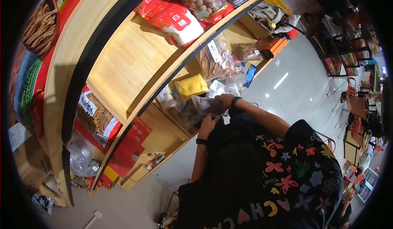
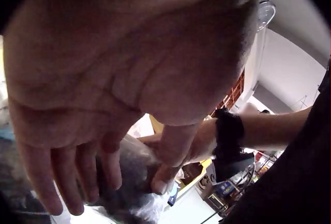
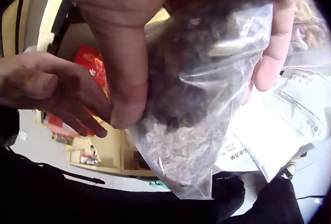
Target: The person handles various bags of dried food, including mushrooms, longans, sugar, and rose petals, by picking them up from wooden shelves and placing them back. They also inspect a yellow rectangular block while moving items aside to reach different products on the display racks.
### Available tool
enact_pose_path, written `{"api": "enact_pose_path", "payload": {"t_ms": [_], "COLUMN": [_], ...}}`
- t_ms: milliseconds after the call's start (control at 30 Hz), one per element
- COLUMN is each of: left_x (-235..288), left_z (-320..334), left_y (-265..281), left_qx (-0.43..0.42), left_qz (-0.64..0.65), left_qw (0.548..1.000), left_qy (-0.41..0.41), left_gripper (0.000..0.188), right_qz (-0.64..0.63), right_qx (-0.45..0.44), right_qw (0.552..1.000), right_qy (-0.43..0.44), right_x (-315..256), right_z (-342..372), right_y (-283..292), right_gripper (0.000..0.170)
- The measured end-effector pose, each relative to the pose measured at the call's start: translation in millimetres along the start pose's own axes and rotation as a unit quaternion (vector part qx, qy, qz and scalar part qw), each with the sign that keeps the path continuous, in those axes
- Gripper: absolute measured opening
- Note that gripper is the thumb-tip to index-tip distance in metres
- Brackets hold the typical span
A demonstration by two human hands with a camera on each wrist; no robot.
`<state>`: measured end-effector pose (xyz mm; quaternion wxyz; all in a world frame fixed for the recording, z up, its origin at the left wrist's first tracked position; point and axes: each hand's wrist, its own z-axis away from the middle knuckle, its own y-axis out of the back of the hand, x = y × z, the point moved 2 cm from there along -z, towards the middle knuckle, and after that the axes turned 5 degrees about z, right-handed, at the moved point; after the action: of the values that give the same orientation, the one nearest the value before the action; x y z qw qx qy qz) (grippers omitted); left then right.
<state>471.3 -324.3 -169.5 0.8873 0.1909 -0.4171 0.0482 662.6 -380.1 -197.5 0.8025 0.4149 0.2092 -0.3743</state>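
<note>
One bag [image 3: 191, 79] near shelf edge [image 1: 173, 151]

A glossy pale tiled floor [image 1: 288, 91] is seen, where 1 long streak of light [image 1: 281, 80] is reflected. The light wooden shelving [image 1: 131, 53] is edged with black trim [image 1: 73, 85]. Farther right, brown furniture [image 1: 362, 105] is placed.

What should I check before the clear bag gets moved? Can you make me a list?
1. Is the right hand gripping the clear bag? Ok: thumb and fingers hold it.
2. Is the left hand free to help? Ok: its fingers are open.
3. Is the clear bag sealed? Cannot tell.
4. Is there room around the yellow packet? Not ok: other bags crowd it.
5. Is there space on the upper shelf? Ok: bare wood shows.
</note>
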Motion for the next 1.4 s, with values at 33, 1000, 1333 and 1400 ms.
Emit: {"api": "enact_pose_path", "payload": {"t_ms": [33,1000,1333,1400], "left_x": [-6.7,-41.4,-38.1,-14.7], "left_z": [0.2,-67.8,-61.3,-52.7], "left_y": [-1.2,-16.0,-8.3,0.7], "left_qx": [0.028,0.175,0.141,0.086], "left_qz": [0.021,0.029,-0.011,-0.004], "left_qw": [0.999,0.984,0.99,0.995], "left_qy": [-0.003,0.024,-0.019,-0.055], "left_gripper": [0.044,0.03,0.031,0.03], "right_qz": [0.047,0.007,-0.067,-0.072], "right_qx": [-0.005,0.141,0.154,0.184], "right_qw": [0.999,0.961,0.976,0.975], "right_qy": [0.001,-0.239,-0.134,-0.104], "right_x": [-3.7,17.8,7.7,-1.1], "right_z": [-7.6,-33.8,-6.5,-6.3], "right_y": [-2.4,-24.8,15.3,36.2], "right_gripper": [0.087,0.082,0.049,0.043]}}
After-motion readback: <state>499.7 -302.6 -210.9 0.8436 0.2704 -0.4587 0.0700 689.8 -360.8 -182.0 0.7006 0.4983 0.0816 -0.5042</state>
